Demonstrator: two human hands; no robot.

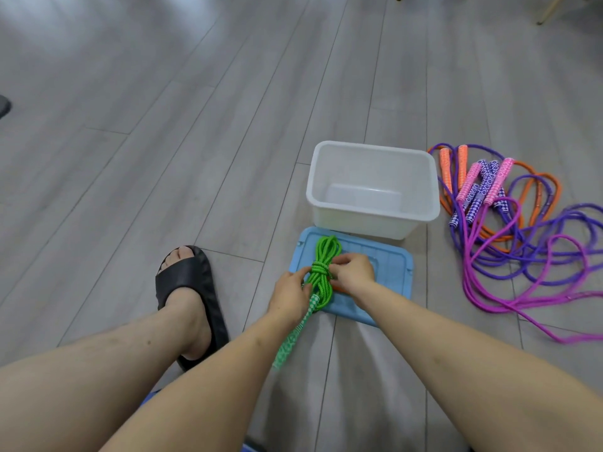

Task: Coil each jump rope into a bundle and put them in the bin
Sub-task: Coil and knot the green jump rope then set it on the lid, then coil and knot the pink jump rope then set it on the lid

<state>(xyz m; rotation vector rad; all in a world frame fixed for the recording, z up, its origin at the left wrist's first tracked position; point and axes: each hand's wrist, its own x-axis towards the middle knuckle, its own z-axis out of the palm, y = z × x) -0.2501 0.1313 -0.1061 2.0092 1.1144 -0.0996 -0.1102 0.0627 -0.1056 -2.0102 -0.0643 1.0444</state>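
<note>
A green jump rope (323, 256) is coiled into a long bundle with wraps round its middle, held over the blue lid (391, 272). My left hand (288, 293) grips the bundle's lower part, where the green patterned handles (293, 337) hang down toward me. My right hand (352, 272) pinches the rope at the wrapped middle. The white bin (424, 187) stands just beyond the lid with nothing inside it. Loose orange, purple and pink jump ropes (509, 230) lie tangled on the floor to the bin's right.
Grey wood-look floor (163, 125) spreads out on the left and behind the bin. My left foot in a black slide sandal (192, 298) rests left of the lid. A chair leg (551, 9) shows at the top right.
</note>
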